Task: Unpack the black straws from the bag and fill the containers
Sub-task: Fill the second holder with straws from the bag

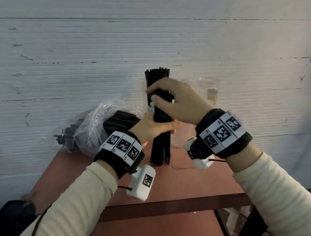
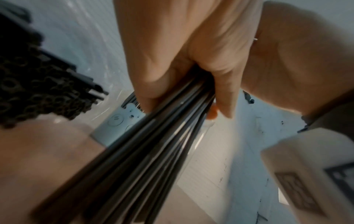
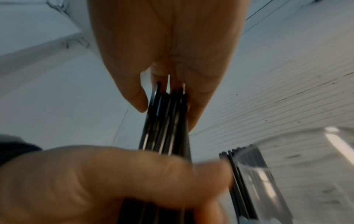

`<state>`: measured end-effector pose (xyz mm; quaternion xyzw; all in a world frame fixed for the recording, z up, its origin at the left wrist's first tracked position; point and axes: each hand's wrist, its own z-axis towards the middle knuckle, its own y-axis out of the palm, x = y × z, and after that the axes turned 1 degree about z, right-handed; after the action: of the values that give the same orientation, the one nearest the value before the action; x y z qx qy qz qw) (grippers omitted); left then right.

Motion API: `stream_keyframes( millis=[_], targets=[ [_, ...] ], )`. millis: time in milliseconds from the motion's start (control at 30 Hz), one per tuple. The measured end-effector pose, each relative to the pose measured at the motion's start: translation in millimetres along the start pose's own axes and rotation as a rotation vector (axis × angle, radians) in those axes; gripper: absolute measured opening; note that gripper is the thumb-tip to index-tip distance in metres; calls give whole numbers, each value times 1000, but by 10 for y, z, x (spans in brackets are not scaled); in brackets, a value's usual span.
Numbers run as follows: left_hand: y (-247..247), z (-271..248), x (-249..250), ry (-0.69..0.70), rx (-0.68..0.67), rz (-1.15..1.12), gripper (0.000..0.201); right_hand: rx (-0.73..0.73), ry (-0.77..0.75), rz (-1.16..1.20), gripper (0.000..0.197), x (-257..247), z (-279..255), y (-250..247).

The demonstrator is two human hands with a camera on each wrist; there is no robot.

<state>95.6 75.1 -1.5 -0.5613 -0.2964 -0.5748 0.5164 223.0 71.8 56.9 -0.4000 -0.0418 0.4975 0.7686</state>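
I hold a bundle of black straws (image 1: 161,152) (image 2: 143,151) (image 3: 166,121) upright over the red-brown table (image 1: 178,185). My left hand (image 1: 158,129) (image 2: 172,68) grips its middle. My right hand (image 1: 170,100) (image 3: 164,94) closes round its top end, fingers and thumb pinching the tips. Just behind stands a clear container (image 1: 151,106) (image 3: 268,174) with black straws (image 1: 157,74) sticking out of it. The clear plastic bag (image 1: 95,125), still holding many straws (image 2: 38,91), lies to the left of my left hand.
Another clear container (image 1: 211,89) stands at the right behind my right hand, its contents unclear. Something clear (image 1: 179,140) lies on the table under my right wrist. A white ribbed wall (image 1: 140,31) closes off the back. The table's front edge (image 1: 171,206) is near me.
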Motion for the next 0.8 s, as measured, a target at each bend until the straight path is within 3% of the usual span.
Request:
stream_keyframes(
  millis=[100, 333, 400, 467, 533, 600, 667, 800],
  targets=[
    [3, -8, -150, -109, -56, -28, 54, 17, -12, -14, 22, 57, -93, 107],
    [30, -7, -226, -158, -165, 68, 22, 92, -6, 17, 23, 38, -146, 170],
    [23, -16, -217, -146, -149, 114, 38, 93, 3, 28, 38, 5, -147, 141],
    [15, -12, -198, -107, -117, 179, 59, 125, 52, 76, 65, -29, -164, 58],
    [-8, -5, -147, -93, -101, 249, 60, 176, 125, 182, 84, -59, -205, -46],
    [-26, -30, -44, -83, -121, 319, 49, 192, 191, 236, 89, -47, -267, -121],
    [-25, -85, 89, -34, -197, 371, 36, 122, 235, 205, 83, -27, -324, -171],
    [0, -290, 319, 37, -381, 503, 22, -219, 268, 310, 47, -39, -433, -182]
  ],
)
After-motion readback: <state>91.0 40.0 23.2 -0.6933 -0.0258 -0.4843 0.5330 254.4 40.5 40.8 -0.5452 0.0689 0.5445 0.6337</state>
